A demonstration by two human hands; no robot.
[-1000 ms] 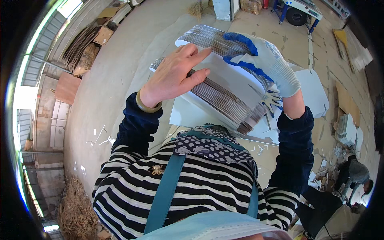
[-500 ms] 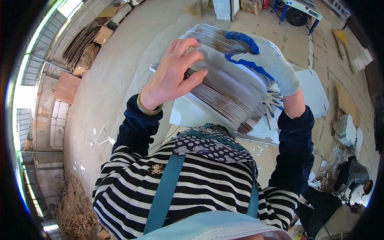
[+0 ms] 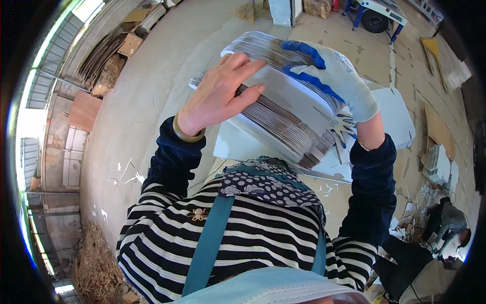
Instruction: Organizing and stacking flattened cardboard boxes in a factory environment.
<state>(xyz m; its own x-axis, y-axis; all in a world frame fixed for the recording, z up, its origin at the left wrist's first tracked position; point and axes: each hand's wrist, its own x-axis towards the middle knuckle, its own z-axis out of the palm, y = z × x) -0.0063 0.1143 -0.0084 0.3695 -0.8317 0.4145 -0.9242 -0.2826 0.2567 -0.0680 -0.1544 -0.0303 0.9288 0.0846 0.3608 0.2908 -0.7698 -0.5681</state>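
My bare left hand, with a bangle at the wrist, lies over the left part of a stack of cardboard sheets. Its fingers are apart; the fingertips reach to a white sheet face, and the thumb is by the near sheaf's edges. My right hand, in a white glove with blue coating, curls round the far sheaf of cardboard sheets, thumb on the white face side. The near sheaf shows packed brown corrugated edges. A spare glove lies right of the stack.
Larger white sheets lie beneath and beside the stack. A person bends over at the lower right near scraps. Flat cardboard leans along the left wall. A blue-legged machine and a broom stand at the back.
My left hand has shifted slightly, its fingers stretching rightward and down onto the white sheet. The far sheaf's left end is more exposed. My right hand has barely moved.
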